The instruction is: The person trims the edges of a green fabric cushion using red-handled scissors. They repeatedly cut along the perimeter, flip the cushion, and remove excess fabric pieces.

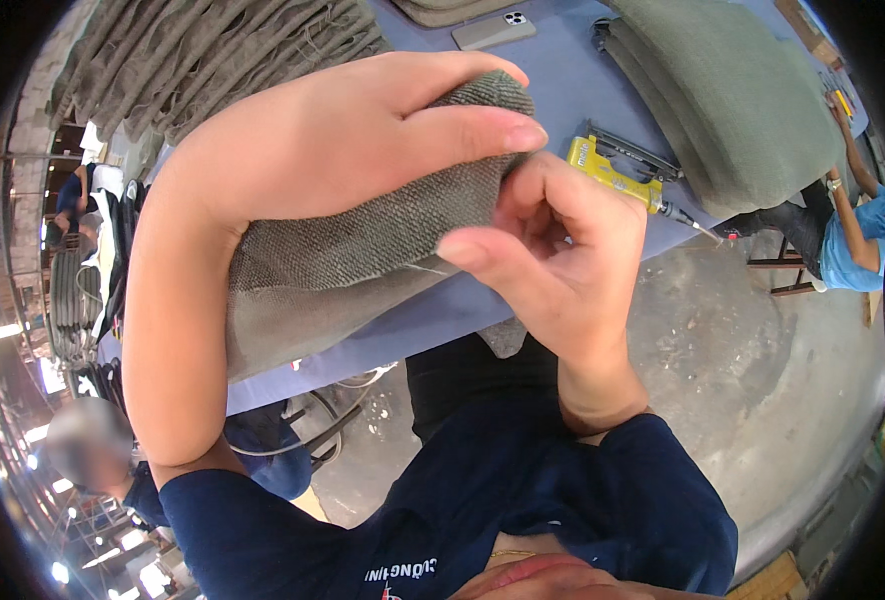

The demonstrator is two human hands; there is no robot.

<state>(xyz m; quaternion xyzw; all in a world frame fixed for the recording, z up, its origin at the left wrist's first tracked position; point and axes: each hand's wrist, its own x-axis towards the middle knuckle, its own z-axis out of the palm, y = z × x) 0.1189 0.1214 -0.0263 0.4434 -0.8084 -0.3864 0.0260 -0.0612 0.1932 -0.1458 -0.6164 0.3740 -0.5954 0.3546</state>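
A grey-green fabric-covered pad (363, 240) with a coarse weave is raised in front of me, tilted up toward the right. My left hand (363, 135) reaches over it from the left and grips its upper end between thumb and fingers. At the right-hand edge of the pad, my right hand (573, 240) has its fingers curled against the fabric, with the thumb over its face. A loose thread shows by that thumb. The fingertips of my right hand are partly hidden.
A yellow nail gun (613, 175) lies on the blue-grey table (563, 80), its hose fitting toward the edge. Stacked fabric pieces (213, 60) stand far left, more folded pads (733, 100) far right. A phone (493, 33) lies at the back. Another person (858, 240) sits at right.
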